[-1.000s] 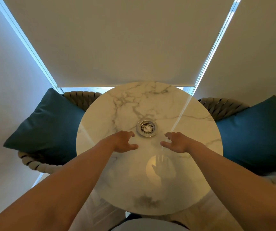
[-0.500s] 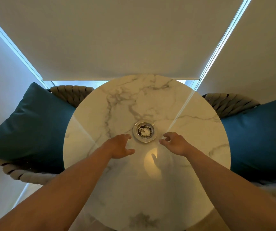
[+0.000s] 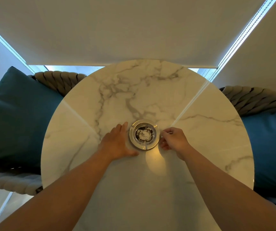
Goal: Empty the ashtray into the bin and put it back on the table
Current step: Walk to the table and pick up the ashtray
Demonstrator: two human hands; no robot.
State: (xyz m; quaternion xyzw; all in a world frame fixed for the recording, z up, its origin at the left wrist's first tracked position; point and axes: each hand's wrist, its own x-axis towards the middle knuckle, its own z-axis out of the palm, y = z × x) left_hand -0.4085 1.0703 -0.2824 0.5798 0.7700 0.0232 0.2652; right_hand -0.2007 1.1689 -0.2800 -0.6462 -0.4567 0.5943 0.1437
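Your two bare forearms enter from the bottom corners, uncovered from the picture's lower edge up to the wrists: no sleeve, cuff or glove shows anywhere. Your bare left hand [image 3: 117, 142] and bare right hand [image 3: 173, 140] seem to carry no ring, watch or band, though the wide lens leaves the fingers too small to be certain.
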